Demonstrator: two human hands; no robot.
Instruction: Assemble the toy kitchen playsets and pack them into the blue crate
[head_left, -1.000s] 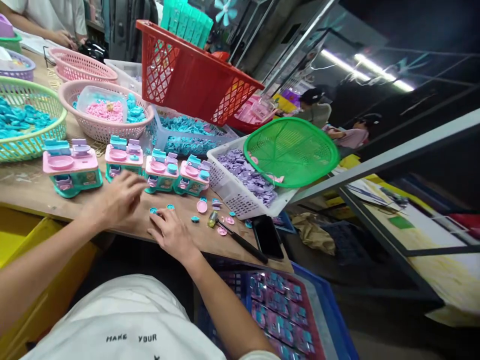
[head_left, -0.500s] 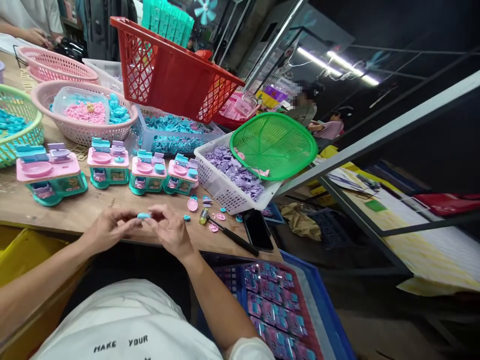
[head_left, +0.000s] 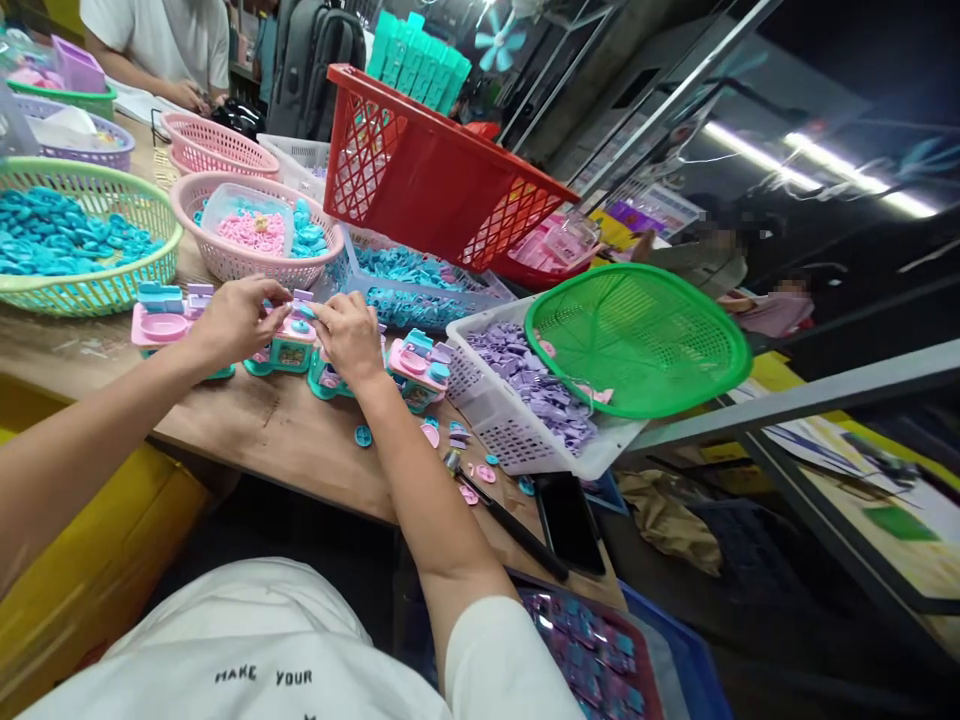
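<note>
Several toy kitchens in pink, teal and purple stand in a row on the wooden table. My left hand (head_left: 244,322) reaches over the row, in front of part of the leftmost toy kitchen (head_left: 161,325). Its thumb and fingers are drawn together beside the second toy kitchen (head_left: 291,352); what they hold, if anything, is hidden. Just to the right, the fingertips of my right hand (head_left: 351,338) pinch a small blue plastic piece (head_left: 307,312) above that toy. My right hand and wrist partly cover the third toy kitchen (head_left: 324,378). The rightmost toy kitchen (head_left: 418,370) shows plainly.
Loose parts and a black-handled hammer (head_left: 517,530) lie beside a phone (head_left: 571,525). Behind stand a white basket (head_left: 491,425) of purple parts under a green basket (head_left: 637,345), a red basket (head_left: 420,165), a pink basket (head_left: 217,255) and a light-green basket (head_left: 82,292). A co-worker (head_left: 161,50) sits opposite.
Both hands have moved from the table's front edge forward to the toy kitchens, taking the small blue piece along. The view has turned left. A round blue piece now shows on the front table.
</note>
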